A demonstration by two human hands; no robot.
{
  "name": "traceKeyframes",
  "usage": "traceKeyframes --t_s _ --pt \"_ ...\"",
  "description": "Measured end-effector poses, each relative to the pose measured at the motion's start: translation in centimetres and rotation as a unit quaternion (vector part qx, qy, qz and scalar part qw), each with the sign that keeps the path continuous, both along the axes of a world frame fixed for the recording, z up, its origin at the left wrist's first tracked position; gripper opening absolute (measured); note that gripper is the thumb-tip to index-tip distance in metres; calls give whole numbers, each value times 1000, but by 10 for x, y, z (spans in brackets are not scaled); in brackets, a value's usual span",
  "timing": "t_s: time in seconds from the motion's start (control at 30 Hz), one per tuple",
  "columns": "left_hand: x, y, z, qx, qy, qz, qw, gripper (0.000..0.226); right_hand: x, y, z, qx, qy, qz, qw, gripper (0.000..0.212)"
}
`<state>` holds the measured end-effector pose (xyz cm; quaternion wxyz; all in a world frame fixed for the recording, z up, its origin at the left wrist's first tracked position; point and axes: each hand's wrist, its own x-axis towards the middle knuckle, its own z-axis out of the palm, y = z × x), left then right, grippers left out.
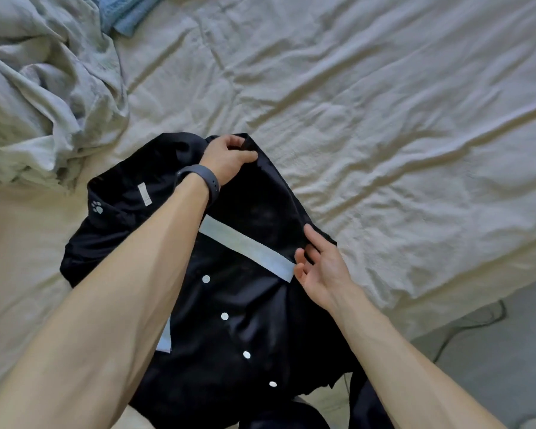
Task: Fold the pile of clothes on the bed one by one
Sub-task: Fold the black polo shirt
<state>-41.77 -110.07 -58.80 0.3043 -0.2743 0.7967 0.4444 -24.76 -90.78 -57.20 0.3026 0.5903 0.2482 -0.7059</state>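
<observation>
A black, smooth-fabric jacket [245, 320] with a row of white round snaps [224, 316] and a pale grey strip [248, 246] is lying bunched on the near edge of the cream-sheeted bed [384, 119], directly below the person. Its long axis is running away from the person, roughly along the snap row.

The left hand [226, 159], wearing a dark wristband [198, 181], is reaching to the jacket's far edge and pinching a fold of fabric there between thumb and fingers. The right hand [322, 270] is hovering at the jacket's right edge, just beside the end of the pale strip, with its fingers spread and relaxed and gripping nothing. Whether the fingertips are touching the cloth is hard to tell.

The coming move is probably turning on that right edge. It is lying just ahead of the right fingers, so this nearer hand only needs to close on it while the left is holding the far edge taut.
</observation>
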Motion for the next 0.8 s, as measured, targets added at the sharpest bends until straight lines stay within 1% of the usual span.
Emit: traceKeyframes --t_s 0.07,0.13,0.2,0.23,0.3,0.37,0.43,0.5,0.57,0.63,0.7,0.73,0.77,0.8 --pt "-4 5 -3 -9 12 -4 1000 34 0 -3 -3 23 20 70 997 28" --pt "0 6 -2 -40 23 -29 999 49 1 -4 -7 80 21 110 990 23" --pt "12 5 3 -71 42 -29 996 64 0 -2 -10 139 18 102 985 17" --pt "20 4 6 -88 60 -26 994 68 0 -1 -10 158 22 90 983 20" --pt "43 5 11 -150 104 -61 981 69 1 3 -10 181 40 97 978 30" --pt "76 8 16 -233 137 -128 954 68 6 3 -5 178 73 161 968 31" --pt "117 12 22 -267 159 -155 938 67 14 2 0 184 104 242 947 35" --pt "165 17 26 -277 172 -138 935 65 25 2 4 225 125 288 922 38" --pt "220 21 28 -294 174 -91 935 63 40 4 9 277 140 316 896 36" --pt "278 22 29 -316 148 -52 936 64 63 5 14 327 170 370 853 35" --pt "335 21 29 -333 107 -42 936 68 89 4 17 366 229 445 785 30" --pt "361 19 28 -337 78 -47 937 69 102 2 18 374 268 484 744 27" --pt "385 16 27 -336 41 -55 939 71 116 1 18 384 315 532 686 26" --pt "407 12 26 -329 0 -65 942 73 130 -2 17 399 367 583 605 31"
